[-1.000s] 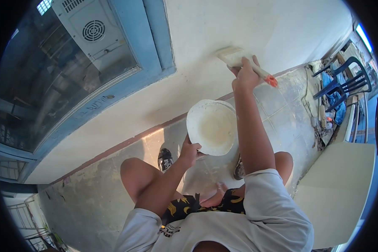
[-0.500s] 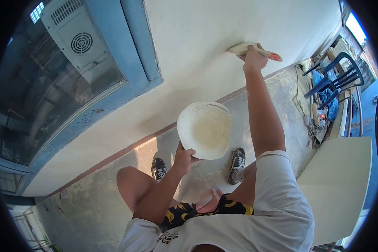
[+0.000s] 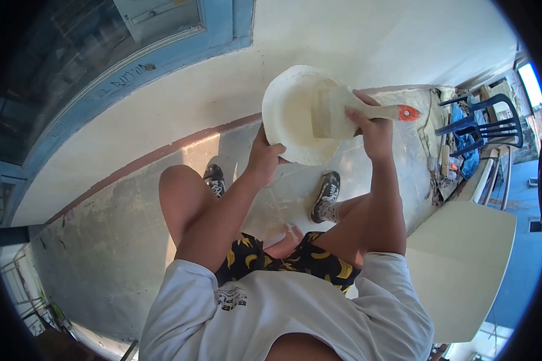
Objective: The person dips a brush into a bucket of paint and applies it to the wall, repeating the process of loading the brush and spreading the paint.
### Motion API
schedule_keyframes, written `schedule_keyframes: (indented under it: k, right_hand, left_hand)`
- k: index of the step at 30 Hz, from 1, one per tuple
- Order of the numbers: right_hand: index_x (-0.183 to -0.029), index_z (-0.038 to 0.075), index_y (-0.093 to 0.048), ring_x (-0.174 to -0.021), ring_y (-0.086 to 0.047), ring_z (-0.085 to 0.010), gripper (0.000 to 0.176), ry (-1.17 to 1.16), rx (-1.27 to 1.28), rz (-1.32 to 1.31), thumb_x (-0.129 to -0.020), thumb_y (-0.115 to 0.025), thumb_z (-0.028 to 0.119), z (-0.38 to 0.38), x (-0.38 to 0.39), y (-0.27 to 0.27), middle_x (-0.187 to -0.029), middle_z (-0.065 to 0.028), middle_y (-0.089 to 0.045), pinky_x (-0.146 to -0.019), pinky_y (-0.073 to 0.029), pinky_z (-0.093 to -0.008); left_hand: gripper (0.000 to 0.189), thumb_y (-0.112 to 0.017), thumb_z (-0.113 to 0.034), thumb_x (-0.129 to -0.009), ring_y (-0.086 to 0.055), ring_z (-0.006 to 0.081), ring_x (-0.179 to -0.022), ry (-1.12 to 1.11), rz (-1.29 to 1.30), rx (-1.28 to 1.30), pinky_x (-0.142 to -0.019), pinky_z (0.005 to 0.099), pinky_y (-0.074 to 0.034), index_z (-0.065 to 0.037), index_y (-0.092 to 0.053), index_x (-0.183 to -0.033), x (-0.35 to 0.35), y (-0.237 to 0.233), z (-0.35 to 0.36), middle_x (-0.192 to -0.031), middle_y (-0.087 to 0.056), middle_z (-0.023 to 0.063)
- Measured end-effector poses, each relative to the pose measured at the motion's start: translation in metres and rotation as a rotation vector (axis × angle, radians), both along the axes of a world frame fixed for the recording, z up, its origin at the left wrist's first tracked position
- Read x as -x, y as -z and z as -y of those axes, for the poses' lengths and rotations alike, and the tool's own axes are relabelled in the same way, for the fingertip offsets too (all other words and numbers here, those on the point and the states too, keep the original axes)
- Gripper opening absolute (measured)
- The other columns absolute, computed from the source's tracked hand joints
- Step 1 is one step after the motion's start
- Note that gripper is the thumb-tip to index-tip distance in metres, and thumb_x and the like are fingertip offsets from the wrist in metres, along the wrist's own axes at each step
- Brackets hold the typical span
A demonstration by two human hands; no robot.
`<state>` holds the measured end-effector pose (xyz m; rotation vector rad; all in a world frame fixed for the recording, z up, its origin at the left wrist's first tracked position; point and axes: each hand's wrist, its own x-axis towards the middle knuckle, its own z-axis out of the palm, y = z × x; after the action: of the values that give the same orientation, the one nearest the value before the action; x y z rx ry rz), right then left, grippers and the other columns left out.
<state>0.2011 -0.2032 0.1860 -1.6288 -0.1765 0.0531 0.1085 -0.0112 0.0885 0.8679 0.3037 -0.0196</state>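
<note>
A round, pale paint bowl (image 3: 283,126) with an uneven rim is gripped at its near left edge by my left hand (image 3: 265,155), thumb over the rim. Whitish paint coats its inside and pools at the bottom. My right hand (image 3: 374,129) is closed around a wide paintbrush (image 3: 346,111) whose pale handle ends in a red tip pointing right. The brush's paint-covered bristles lie over the right half of the bowl, overlapping the pooled paint in this view.
Ahead stands a whitish wall (image 3: 373,48) with a reddish strip at its foot. A blue-framed window (image 3: 223,45) is at upper left. To the right are a dark blue plastic chair (image 3: 488,120), clutter and a pale board (image 3: 457,265). My shoes rest on the grey floor (image 3: 114,259).
My right hand has brought the paintbrush from the wall back over the bowl. The bowl and my left hand have shifted upward in view, and the camera has tilted.
</note>
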Motion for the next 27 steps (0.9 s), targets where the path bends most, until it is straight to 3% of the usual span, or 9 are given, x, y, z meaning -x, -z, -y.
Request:
schedule_keyframes:
  k: [2,5,9,17,19,21,27]
  right_hand:
    - [-0.108,-0.001,-0.061,-0.072,-0.060,-0.0143,0.040,-0.091,0.348,0.200,-0.069,-0.068,0.008,-0.010,0.002,0.010,-0.084,-0.0097,-0.063,-0.067,-0.049,-0.0272]
    - [-0.111,0.002,-0.060,-0.071,-0.058,-0.0090,0.039,-0.172,0.500,0.303,-0.073,-0.068,0.006,-0.019,-0.002,0.017,-0.086,-0.0064,-0.062,-0.057,-0.049,-0.0237]
    - [-0.108,0.005,-0.062,-0.067,-0.058,-0.0110,0.037,-0.222,0.561,0.084,-0.071,-0.069,0.008,-0.036,0.003,-0.006,-0.084,-0.0050,-0.062,-0.059,-0.048,-0.0260]
    - [-0.106,0.005,-0.062,-0.071,-0.060,-0.0132,0.039,-0.300,0.705,0.162,-0.068,-0.069,0.012,-0.054,-0.001,-0.009,-0.083,-0.0064,-0.064,-0.066,-0.048,-0.0281]
    - [-0.106,0.005,-0.062,-0.073,-0.061,-0.0140,0.039,-0.305,0.713,0.214,-0.068,-0.068,0.012,-0.055,0.000,-0.004,-0.084,-0.0065,-0.064,-0.069,-0.048,-0.0285]
    - [-0.102,0.005,-0.064,-0.074,-0.064,-0.0211,0.039,-0.300,0.749,0.217,-0.065,-0.069,0.014,-0.056,0.001,-0.002,-0.081,-0.0111,-0.065,-0.070,-0.049,-0.0313]
    - [-0.102,0.005,-0.064,-0.076,-0.064,-0.0222,0.039,-0.313,0.715,0.199,-0.064,-0.069,0.015,-0.060,0.011,-0.007,-0.082,-0.0118,-0.065,-0.072,-0.048,-0.0315]
  left_hand:
    - [0.061,-0.045,0.010,-0.070,-0.056,0.0297,-0.104,0.007,0.018,-0.022,-0.080,0.0506,-0.054,-0.005,-0.030,-0.128,0.007,-0.002,0.002,-0.119,-0.047,0.0141]
    - [0.062,-0.046,0.009,-0.070,-0.056,0.0279,-0.103,0.017,0.078,-0.020,-0.080,0.0480,-0.055,-0.005,-0.030,-0.128,0.016,-0.003,0.004,-0.118,-0.047,0.0136]
    - [0.063,-0.046,0.009,-0.069,-0.057,0.0264,-0.102,-0.002,0.117,-0.014,-0.078,0.0450,-0.056,-0.006,-0.031,-0.129,0.025,-0.002,0.006,-0.117,-0.048,0.0122]
    - [0.065,-0.046,0.010,-0.069,-0.056,0.0252,-0.104,0.004,0.123,-0.022,-0.079,0.0429,-0.056,-0.007,-0.031,-0.130,0.038,-0.012,0.000,-0.117,-0.048,0.0112]
    - [0.079,-0.039,0.013,-0.068,-0.050,0.0241,-0.112,0.049,0.090,-0.002,-0.081,0.0394,-0.054,-0.013,-0.022,-0.140,0.040,-0.012,-0.002,-0.127,-0.042,0.0096]
    - [0.078,-0.039,0.013,-0.068,-0.050,0.0240,-0.112,0.035,0.105,0.005,-0.081,0.0393,-0.054,-0.013,-0.022,-0.139,0.042,-0.014,-0.001,-0.126,-0.042,0.0094]
    - [0.077,-0.039,0.014,-0.068,-0.051,0.0242,-0.112,0.027,0.114,0.023,-0.080,0.0391,-0.055,-0.013,-0.024,-0.138,0.049,-0.014,-0.003,-0.125,-0.043,0.0091]
